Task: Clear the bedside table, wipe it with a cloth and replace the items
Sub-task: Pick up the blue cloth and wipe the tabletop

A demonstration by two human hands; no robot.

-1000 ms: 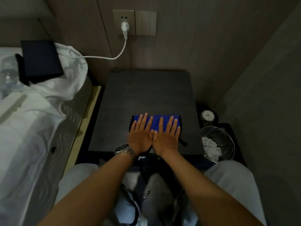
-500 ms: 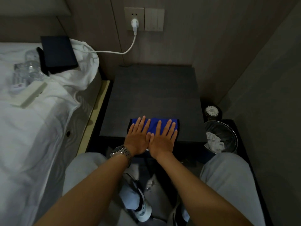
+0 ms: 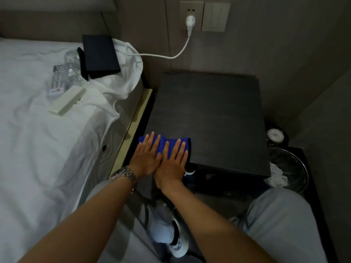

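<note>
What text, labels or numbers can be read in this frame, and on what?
None is legible.
White remote control on the bed: rows of button markings and a red mark, too blurred to read.
Round dial-faced clock right of the dark bedside table: markings too small.
Silver wristwatch: face turned away.

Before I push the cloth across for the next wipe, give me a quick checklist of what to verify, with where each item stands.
1. Both hands flat on the cloth: left hand and right hand press the blue cloth. Ok.
2. Tabletop free of items: bedside table is bare ahead of the cloth. Ok.
3. Cloth fully on the top: it sits at the front left corner, its edge at the rim. Cannot tell.
4. Charger cable off the table: hangs behind it toward the bed. Ok.
5. Removed items safe: dark box and bottle lie on the bed. Ok.
</note>
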